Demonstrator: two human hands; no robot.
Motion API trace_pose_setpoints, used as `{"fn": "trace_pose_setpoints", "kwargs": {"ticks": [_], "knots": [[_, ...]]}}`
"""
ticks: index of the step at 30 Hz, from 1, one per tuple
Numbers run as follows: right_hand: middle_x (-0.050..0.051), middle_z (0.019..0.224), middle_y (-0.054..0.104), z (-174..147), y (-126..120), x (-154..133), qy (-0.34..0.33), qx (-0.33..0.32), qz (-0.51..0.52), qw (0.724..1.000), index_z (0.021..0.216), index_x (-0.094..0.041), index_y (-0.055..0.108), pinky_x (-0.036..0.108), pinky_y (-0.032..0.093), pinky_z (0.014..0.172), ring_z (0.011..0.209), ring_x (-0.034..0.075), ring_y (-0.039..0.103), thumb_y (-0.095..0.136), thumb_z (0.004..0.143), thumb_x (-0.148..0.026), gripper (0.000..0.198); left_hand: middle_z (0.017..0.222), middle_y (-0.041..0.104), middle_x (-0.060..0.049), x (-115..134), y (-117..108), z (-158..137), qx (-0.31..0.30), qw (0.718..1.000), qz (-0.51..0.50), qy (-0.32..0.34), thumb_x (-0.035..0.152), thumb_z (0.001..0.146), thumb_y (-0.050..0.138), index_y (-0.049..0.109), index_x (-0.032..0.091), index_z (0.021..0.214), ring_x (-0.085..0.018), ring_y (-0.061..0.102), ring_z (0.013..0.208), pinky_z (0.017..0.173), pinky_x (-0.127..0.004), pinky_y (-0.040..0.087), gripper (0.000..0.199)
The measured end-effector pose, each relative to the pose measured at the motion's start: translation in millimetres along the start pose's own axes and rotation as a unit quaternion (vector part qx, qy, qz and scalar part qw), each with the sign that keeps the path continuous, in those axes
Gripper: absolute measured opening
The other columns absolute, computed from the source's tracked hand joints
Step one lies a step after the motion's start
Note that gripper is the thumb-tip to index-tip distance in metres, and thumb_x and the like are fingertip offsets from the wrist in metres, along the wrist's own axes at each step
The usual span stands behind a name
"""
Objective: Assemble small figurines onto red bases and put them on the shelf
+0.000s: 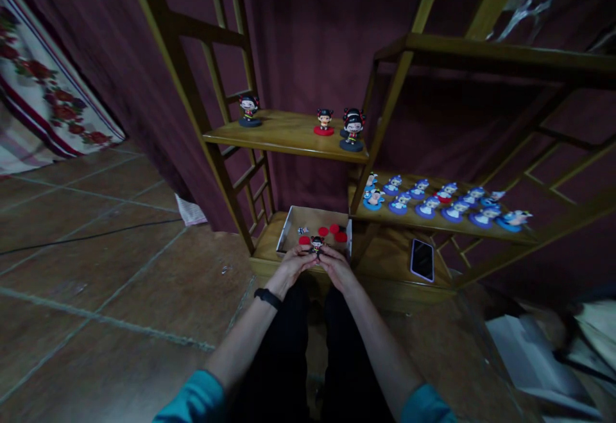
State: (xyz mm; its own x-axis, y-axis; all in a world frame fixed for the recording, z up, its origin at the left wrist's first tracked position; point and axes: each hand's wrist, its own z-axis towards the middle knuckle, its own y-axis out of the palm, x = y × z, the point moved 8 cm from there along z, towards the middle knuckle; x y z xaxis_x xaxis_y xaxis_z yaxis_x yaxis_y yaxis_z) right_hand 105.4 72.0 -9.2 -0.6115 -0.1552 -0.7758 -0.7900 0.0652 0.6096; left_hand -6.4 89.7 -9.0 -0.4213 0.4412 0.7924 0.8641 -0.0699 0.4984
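Observation:
A small black-haired figurine [316, 244] is held upright between my two hands, over the near edge of an open box [287, 230]. My left hand [293, 265] grips it from the left, and my right hand [337, 267] from the right. Its base is mostly hidden by my fingers. Inside the box lie several red discs [341, 237] and a small black-and-white piece [303, 231]. On the shelf above stand similar figurines: one on a dark base [249, 111] at the left, one on a red base [324, 122], and a close pair [353, 133] at the right.
Several blue and purple figurines [427, 206] stand in rows on the lower right shelf [505, 237]. A phone [422, 260] lies on the bottom board. Wooden posts [385, 128] frame the shelves. A dark cable [96, 237] crosses the tiled floor at left.

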Motion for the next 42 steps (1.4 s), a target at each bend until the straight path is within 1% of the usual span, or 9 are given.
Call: {"fn": "trace_pose_setpoints", "kwargs": {"ticks": [6, 9, 14, 18, 26, 30, 34, 37, 42], "knots": [[0.006, 0.099, 0.069, -9.4, -6.7, -2.1, -0.015, 0.009, 0.008, 1.0, 0.088, -0.017, 0.067, 0.036, 0.046, 0.089, 0.096, 0.02, 0.062, 0.074, 0.058, -0.019, 0.03, 0.072, 0.066, -0.006, -9.3, 5.4, -5.8, -0.009, 1.0, -0.01, -0.002, 0.004, 0.062, 0.073, 0.061, 0.01, 0.089, -0.013, 0.065, 0.064, 0.067, -0.025, 0.054, 0.03], [0.006, 0.099, 0.069, -11.9, -4.7, -2.9, -0.017, 0.005, 0.009, 1.0, 0.089, -0.018, 0.066, 0.036, 0.047, 0.088, 0.097, 0.02, 0.062, 0.073, 0.06, -0.02, 0.03, 0.069, 0.065, -0.004, -8.6, 5.5, -6.3, 0.007, 1.0, -0.008, 0.019, 0.005, 0.059, 0.075, 0.061, 0.01, 0.083, -0.011, 0.064, 0.062, 0.067, -0.023, 0.052, 0.028], [0.005, 0.092, 0.071, -12.1, -2.6, -0.4, -0.005, 0.004, 0.003, 1.0, 0.092, -0.018, 0.065, 0.035, 0.046, 0.088, 0.091, 0.017, 0.065, 0.071, 0.062, -0.02, 0.031, 0.069, 0.065, -0.003, -3.9, 2.4, -7.2, 0.017, 0.998, 0.012, 0.057, 0.008, 0.051, 0.08, 0.061, 0.01, 0.078, -0.01, 0.062, 0.061, 0.065, -0.022, 0.049, 0.033], [0.004, 0.095, 0.07, -9.5, -3.5, 1.3, 0.002, 0.0, 0.003, 1.0, 0.091, -0.019, 0.066, 0.033, 0.046, 0.089, 0.091, 0.016, 0.065, 0.07, 0.062, -0.019, 0.029, 0.068, 0.065, -0.003, 1.8, 0.8, -7.4, 0.011, 0.995, 0.03, 0.092, 0.01, 0.046, 0.081, 0.062, 0.01, 0.077, -0.01, 0.061, 0.061, 0.062, -0.021, 0.046, 0.036], [0.005, 0.094, 0.07, -5.0, -4.1, -0.1, -0.006, 0.006, 0.005, 1.0, 0.086, -0.018, 0.066, 0.033, 0.048, 0.087, 0.093, 0.018, 0.064, 0.07, 0.061, -0.015, 0.025, 0.07, 0.064, -0.002, 9.3, 3.0, -7.2, 0.02, 0.99, 0.033, 0.139, 0.005, 0.04, 0.08, 0.061, 0.011, 0.077, -0.011, 0.06, 0.065, 0.067, -0.024, 0.045, 0.042], [0.004, 0.092, 0.07, -0.9, -6.0, 3.3, 0.0, 0.011, -0.008, 1.0, 0.084, -0.018, 0.066, 0.032, 0.049, 0.083, 0.09, 0.017, 0.064, 0.069, 0.062, -0.016, 0.023, 0.068, 0.063, 0.001, 10.2, 2.8, -6.4, 0.046, 0.985, 0.056, 0.155, 0.002, 0.04, 0.078, 0.059, 0.013, 0.078, -0.009, 0.058, 0.062, 0.064, -0.021, 0.045, 0.044], [0.003, 0.092, 0.07, 3.1, -8.2, 8.6, 0.015, 0.006, -0.022, 1.0, 0.085, -0.018, 0.066, 0.029, 0.049, 0.081, 0.087, 0.015, 0.064, 0.069, 0.062, -0.016, 0.023, 0.064, 0.061, 0.003, 7.5, 4.1, -3.8, 0.051, 0.984, 0.07, 0.156, 0.002, 0.041, 0.078, 0.059, 0.014, 0.08, -0.009, 0.056, 0.059, 0.061, -0.02, 0.045, 0.045], [0.003, 0.093, 0.069, 5.3, -8.8, 8.4, 0.007, -0.005, -0.023, 1.0, 0.085, -0.018, 0.066, 0.028, 0.049, 0.081, 0.087, 0.014, 0.064, 0.068, 0.062, -0.015, 0.024, 0.065, 0.063, 0.002, 6.2, 5.0, -2.6, 0.049, 0.985, 0.073, 0.148, 0.002, 0.042, 0.078, 0.06, 0.014, 0.081, -0.01, 0.058, 0.06, 0.062, -0.021, 0.046, 0.044], [0.001, 0.09, 0.069, 6.6, -11.8, 6.9, -0.001, 0.004, -0.014, 1.0, 0.084, -0.019, 0.067, 0.025, 0.049, 0.078, 0.083, 0.013, 0.064, 0.069, 0.06, -0.013, 0.025, 0.07, 0.066, -0.003, 7.3, 5.8, -3.3, 0.041, 0.987, 0.068, 0.138, 0.007, 0.049, 0.077, 0.065, 0.012, 0.082, -0.011, 0.059, 0.063, 0.068, -0.023, 0.045, 0.036]]}}
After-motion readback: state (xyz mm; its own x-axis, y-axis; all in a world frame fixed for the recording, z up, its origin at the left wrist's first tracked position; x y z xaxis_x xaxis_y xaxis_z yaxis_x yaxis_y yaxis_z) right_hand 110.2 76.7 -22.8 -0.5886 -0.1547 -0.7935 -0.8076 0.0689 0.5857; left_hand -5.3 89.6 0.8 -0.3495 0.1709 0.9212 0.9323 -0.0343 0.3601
